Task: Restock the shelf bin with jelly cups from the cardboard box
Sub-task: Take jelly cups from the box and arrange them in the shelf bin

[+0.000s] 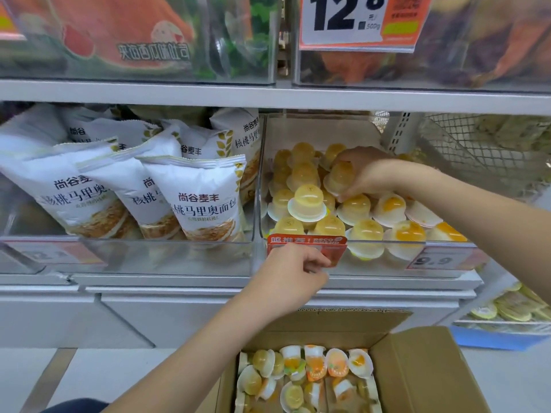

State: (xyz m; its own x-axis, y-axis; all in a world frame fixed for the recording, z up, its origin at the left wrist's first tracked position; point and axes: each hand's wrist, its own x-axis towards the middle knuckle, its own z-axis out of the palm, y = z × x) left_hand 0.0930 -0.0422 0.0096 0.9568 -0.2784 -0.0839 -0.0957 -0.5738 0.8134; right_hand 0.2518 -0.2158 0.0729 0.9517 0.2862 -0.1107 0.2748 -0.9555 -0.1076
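Carefully: the right hand (pixel 365 174) curls over a jelly cup (pixel 340 177) atop the pile in the clear shelf bin (pixel 298 129), centre-right; set it dome-up. The left hand (pixel 293 268) pinches the red tag (pixel 307 244); the cardboard box (pixel 423 368) waits lower right.

Price card (pixel 354 22) reads 12.8 — bin tag (pixel 433 260), 9.9.

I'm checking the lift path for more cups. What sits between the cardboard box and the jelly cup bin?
In the head view, the white shelf ledge and the left hand by the red tag lie between cardboard box and bin.
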